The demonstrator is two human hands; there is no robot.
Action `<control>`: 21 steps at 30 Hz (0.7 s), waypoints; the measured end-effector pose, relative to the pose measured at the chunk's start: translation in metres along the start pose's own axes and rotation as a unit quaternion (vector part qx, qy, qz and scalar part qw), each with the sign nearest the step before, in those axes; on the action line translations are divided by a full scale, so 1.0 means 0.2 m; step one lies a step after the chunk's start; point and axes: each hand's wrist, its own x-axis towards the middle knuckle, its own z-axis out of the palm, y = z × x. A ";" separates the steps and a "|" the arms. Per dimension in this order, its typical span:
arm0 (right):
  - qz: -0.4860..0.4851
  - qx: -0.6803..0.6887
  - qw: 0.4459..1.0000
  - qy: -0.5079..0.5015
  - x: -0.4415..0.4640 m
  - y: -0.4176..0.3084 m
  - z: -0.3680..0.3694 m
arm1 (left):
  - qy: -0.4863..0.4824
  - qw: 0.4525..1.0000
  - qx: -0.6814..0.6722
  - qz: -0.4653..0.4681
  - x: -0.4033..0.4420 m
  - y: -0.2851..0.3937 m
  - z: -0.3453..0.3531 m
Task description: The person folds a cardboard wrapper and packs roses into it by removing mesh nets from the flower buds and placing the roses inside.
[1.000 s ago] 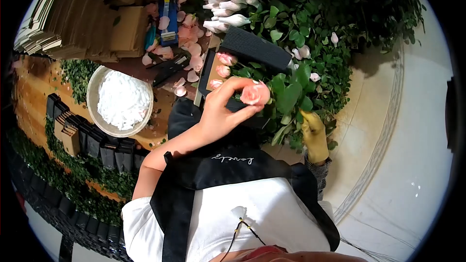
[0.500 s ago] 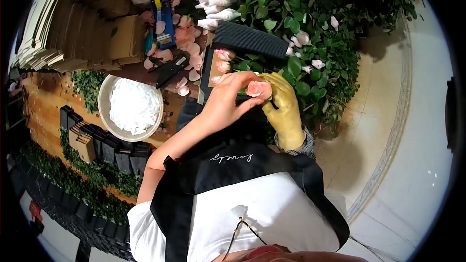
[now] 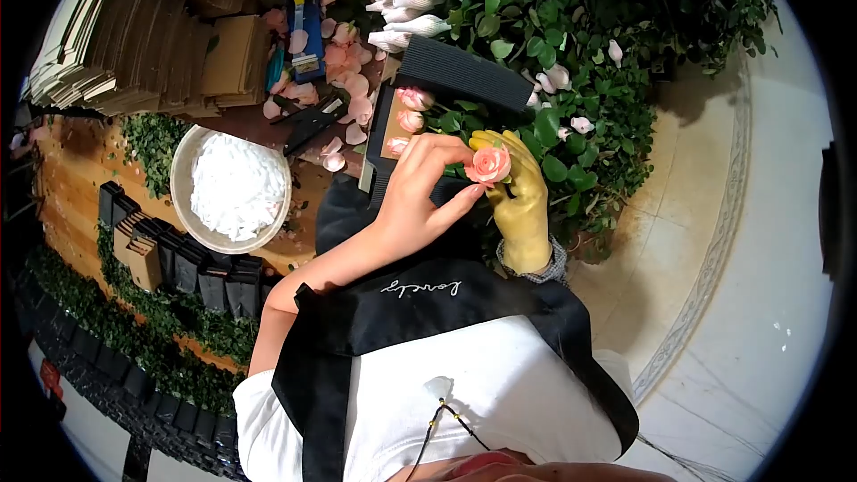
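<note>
A pink rose [image 3: 489, 165] is between my two hands, with its bloom facing up. My bare left hand [image 3: 421, 186] has its thumb and fingertips on the left edge of the bloom. Behind and to the right of it, my right hand [image 3: 521, 201], in a yellow glove, is curled round the rose just under the bloom; the stem is hidden. Beyond my left hand, several pink roses [image 3: 414, 98] lie on brown cardboard in a black corrugated wrap [image 3: 466, 73].
A round tub [image 3: 183, 205] of white pieces stands at the left. Stacked cardboard [image 3: 116, 45], a blue tape dispenser [image 3: 306, 36], a black tool [image 3: 312, 125] and loose petals [image 3: 344, 58] lie at the upper left. White-netted buds [image 3: 411, 9] and leafy stems [image 3: 571, 27] are at the top and right.
My gloved right hand has moved left and up from the leaves to the rose. Green leaves beside the bloom are no longer visible there. My left hand stays at the bloom, which has shifted slightly right.
</note>
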 end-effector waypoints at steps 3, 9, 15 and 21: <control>0.011 -0.009 1.000 0.008 0.00 0.00 0.01 | -0.001 1.000 0.005 -0.003 0.00 0.01 -0.01; 0.016 -0.023 0.999 0.016 0.00 -0.02 0.00 | -0.023 1.000 0.007 -0.009 0.00 0.03 -0.03; 0.000 -0.049 0.998 0.042 0.01 -0.05 0.00 | -0.011 0.992 0.110 0.058 0.02 0.07 -0.05; -0.005 -0.093 0.994 0.056 0.01 -0.05 0.00 | 0.022 0.984 0.173 0.035 0.02 0.06 -0.06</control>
